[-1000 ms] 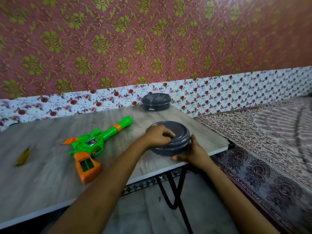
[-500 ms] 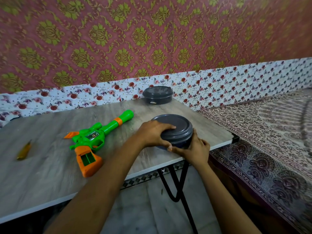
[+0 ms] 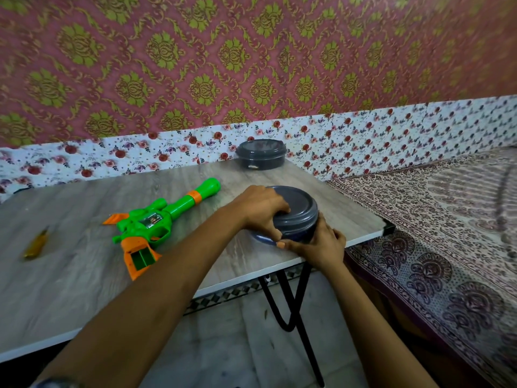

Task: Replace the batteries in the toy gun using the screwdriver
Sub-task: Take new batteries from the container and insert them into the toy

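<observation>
A green and orange toy gun (image 3: 156,224) lies on the grey wooden table (image 3: 70,289), its orange grip end open toward me. Far left on the table lies a yellow-handled screwdriver (image 3: 35,245). Near the table's right front corner stands a round dark grey container (image 3: 296,217) with a lid. My left hand (image 3: 260,210) grips the lid from the left, fingers curled over its edge. My right hand (image 3: 319,245) holds the container's front side from below, thumb along its base. No batteries are visible.
A second dark grey lidded container (image 3: 261,154) stands at the table's back edge against the flowered wall strip. A bed with a patterned cover (image 3: 447,219) adjoins the table on the right. Black metal table legs (image 3: 293,309) stand over the tiled floor below.
The near container has tilted and lifted slightly at its front as both hands tightened around it. My right hand has shifted up under its front side. Gun and screwdriver have not moved.
</observation>
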The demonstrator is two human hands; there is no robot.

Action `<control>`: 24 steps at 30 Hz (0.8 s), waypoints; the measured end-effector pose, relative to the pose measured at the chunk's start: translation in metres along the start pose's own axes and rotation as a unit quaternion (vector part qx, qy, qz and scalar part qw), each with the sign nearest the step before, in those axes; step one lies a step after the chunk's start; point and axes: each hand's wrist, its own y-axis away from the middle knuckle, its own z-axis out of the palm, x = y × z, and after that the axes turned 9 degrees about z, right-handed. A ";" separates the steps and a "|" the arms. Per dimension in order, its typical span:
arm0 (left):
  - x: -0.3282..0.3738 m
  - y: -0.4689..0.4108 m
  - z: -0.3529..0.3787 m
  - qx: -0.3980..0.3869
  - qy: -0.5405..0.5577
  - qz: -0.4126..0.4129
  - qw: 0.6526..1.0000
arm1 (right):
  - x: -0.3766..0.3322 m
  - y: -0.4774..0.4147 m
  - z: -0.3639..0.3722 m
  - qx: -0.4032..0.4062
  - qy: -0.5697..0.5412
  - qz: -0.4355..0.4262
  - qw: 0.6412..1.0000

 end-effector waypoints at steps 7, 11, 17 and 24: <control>-0.013 -0.005 -0.018 -0.006 0.045 -0.004 0.999 | 0.002 0.001 -0.003 -0.027 -0.016 -0.008 0.999; -0.026 -0.005 -0.030 0.017 0.159 -0.032 0.987 | 0.001 0.001 -0.006 -0.045 -0.020 0.015 0.999; -0.056 -0.004 -0.029 0.185 0.304 -0.175 0.918 | 0.000 -0.007 -0.016 -0.054 -0.059 0.038 0.996; -0.088 -0.021 0.015 0.370 0.484 -0.370 0.701 | 0.007 -0.023 -0.039 -0.142 -0.131 0.021 0.981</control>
